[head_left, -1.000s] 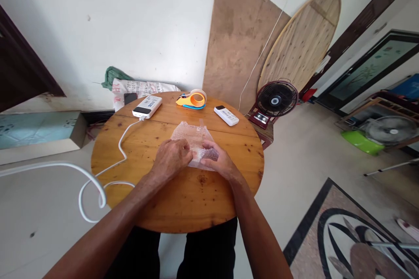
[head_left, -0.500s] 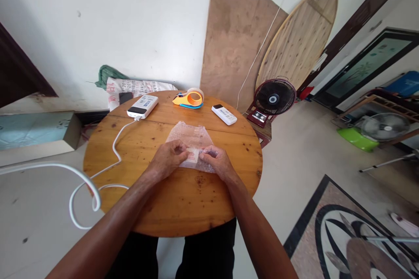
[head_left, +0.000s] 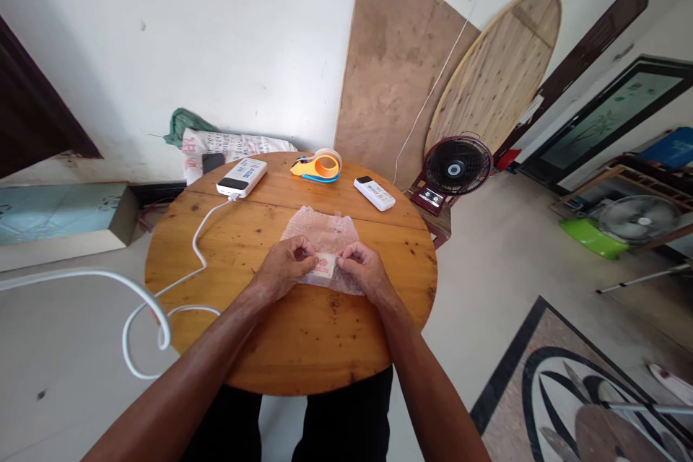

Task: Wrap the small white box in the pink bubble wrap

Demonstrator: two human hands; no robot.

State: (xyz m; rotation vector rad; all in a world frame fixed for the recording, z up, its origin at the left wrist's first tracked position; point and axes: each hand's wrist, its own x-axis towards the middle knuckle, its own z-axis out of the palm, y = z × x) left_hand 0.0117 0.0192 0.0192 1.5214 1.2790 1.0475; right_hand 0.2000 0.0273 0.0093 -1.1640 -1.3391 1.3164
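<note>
A small flat white piece with red print (head_left: pixel 325 266), its exact kind unclear, lies over a sheet of bubble wrap (head_left: pixel 319 225) on the round wooden table. Thumb and fingers of my left hand (head_left: pixel 286 263) are closed in a pinch at its left edge. At its right edge my right hand (head_left: pixel 364 267) is pinched too, with the bubble wrap under the fingers. Both fingertips partly cover the piece's sides.
Behind the wrap stand an orange tape dispenser (head_left: pixel 319 167) and a white power bank (head_left: pixel 375 194). Another white power bank (head_left: pixel 243 177) has a white cable (head_left: pixel 198 234) plugged in, which hangs off the table's left side. A dark fan (head_left: pixel 455 167) stands beyond the right edge.
The red print on the white piece now shows more fully between my fingers. Both hands stay pinched at its sides; the whole view has shifted slightly.
</note>
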